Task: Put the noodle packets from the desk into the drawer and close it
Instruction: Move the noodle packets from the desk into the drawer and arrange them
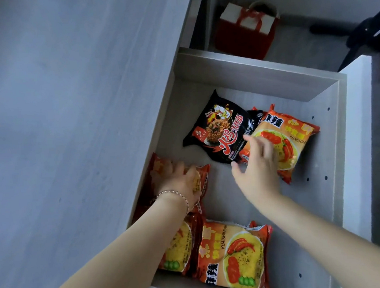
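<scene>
the drawer (pixel 336 144) stands pulled out at the centre of the frame, and the noodle packets lie inside it on its floor. the left hand (pixel 183 181) presses down flat on a red packet (pixel 202 177) at the drawer's left wall, fingers curled over the top of it; it looks to be holding that packet, though whether it grips or only rests i cannot tell for sure. the right hand (pixel 257 167) hovers with fingers spread wide, nothing in it, its fingertips over the near corner of an orange packet (pixel 294 134) in the upper right part of the drawer. just left of that one lies a black packet (pixel 219 127), its long axis tilted from upper left to lower right. two more orange packets (pixel 235 254) sit side by side at the bottom of the frame, under the left forearm. the grey worktop (pixel 66 108) fills the left of the frame and shows no packets there. judging from this, the packing seems nearly done; the right hand is nearer the drawer's front panel (pixel 356 143) at the right, so the closing push would likely fall to it.
</scene>
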A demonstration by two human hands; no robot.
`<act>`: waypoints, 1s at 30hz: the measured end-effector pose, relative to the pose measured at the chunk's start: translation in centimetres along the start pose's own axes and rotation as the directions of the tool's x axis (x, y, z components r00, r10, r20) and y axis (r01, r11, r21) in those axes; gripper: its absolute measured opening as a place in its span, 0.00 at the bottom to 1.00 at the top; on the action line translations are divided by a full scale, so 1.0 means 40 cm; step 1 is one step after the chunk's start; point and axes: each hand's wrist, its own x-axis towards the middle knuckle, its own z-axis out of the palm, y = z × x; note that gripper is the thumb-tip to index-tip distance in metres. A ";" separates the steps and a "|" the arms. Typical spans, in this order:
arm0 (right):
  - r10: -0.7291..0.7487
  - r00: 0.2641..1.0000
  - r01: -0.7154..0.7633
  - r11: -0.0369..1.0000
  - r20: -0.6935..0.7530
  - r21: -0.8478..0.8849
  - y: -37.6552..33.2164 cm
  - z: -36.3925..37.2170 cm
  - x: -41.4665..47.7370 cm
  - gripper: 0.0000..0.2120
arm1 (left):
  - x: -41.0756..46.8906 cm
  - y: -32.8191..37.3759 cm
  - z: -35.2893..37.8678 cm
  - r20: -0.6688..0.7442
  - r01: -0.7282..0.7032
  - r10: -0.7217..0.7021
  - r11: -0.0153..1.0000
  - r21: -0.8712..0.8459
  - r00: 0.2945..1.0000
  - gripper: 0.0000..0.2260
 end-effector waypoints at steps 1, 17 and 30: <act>0.070 0.990 -0.077 0.996 -0.122 -0.050 0.008 -0.018 0.017 0.34 | 0.001 0.006 -0.004 0.017 0.020 -0.020 1.000 0.015 1.000 0.30; -0.012 0.997 0.003 0.994 0.080 0.108 0.005 -0.063 0.030 0.56 | -0.045 -0.041 0.063 -0.049 0.206 -0.293 0.774 -0.599 0.955 0.42; -0.416 0.735 0.229 0.895 0.535 0.382 -0.148 0.086 -0.039 0.44 | -0.168 -0.004 0.060 -0.118 0.280 -0.466 0.696 -0.662 0.877 0.32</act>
